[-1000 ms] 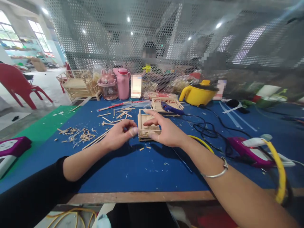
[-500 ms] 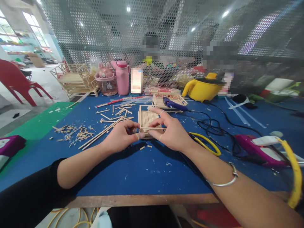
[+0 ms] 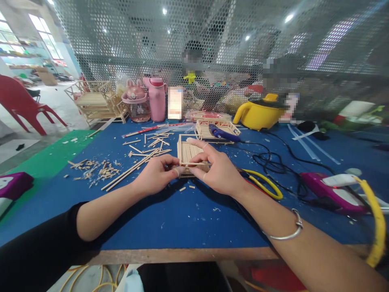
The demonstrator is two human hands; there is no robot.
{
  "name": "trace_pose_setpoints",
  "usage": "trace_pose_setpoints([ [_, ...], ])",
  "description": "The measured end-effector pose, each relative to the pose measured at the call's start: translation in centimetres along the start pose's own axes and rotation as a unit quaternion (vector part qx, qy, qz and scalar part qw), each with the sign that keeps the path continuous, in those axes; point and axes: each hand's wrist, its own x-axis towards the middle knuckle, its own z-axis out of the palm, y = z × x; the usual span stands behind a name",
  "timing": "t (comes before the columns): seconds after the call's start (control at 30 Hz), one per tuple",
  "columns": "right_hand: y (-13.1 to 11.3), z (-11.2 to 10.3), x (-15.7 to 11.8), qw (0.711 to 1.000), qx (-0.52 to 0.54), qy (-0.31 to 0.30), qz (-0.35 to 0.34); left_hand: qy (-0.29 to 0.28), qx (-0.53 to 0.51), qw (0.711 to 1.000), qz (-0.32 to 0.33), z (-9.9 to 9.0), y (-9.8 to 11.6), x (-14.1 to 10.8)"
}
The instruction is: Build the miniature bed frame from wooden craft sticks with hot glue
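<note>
Stick frame point(image 3: 186, 151), one, is held by two hands point(image 3: 156, 175) point(image 3: 224, 173).

1 black left sleeve point(image 3: 45, 231) | 1 slim silver right-arm bangle point(image 3: 291, 235)

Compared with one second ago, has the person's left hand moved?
Yes, the left hand has shifted slightly right, judged against the two small pale wooden offcuts lying on the blue tabletop.
</note>
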Motion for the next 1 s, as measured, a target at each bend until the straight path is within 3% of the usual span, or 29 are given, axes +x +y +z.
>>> trace_pose_setpoints([
  [0.5, -0.3, -0.2, -0.1, 0.999, -0.023, -0.021, 0.008, -0.009, 0.012, 1.000, -0.010, -0.2, 0.4, -0.1],
  [0.8, -0.2, -0.6, -0.2, 0.999, -0.007, -0.026, -0.028, -0.008, 0.010, 1.000, -0.019, -0.3, 0.5, -0.3],
  [0.9, -0.1, -1.2, -0.4, 0.997, 0.005, -0.002, -0.072, -0.002, 0.008, 1.000, -0.027, -0.4, 0.4, -0.3],
  [1.0, 0.2, -2.1, -0.2, 0.989, 0.055, 0.097, -0.100, 0.020, 0.011, 0.999, -0.027, -0.7, 0.2, -0.2],
])
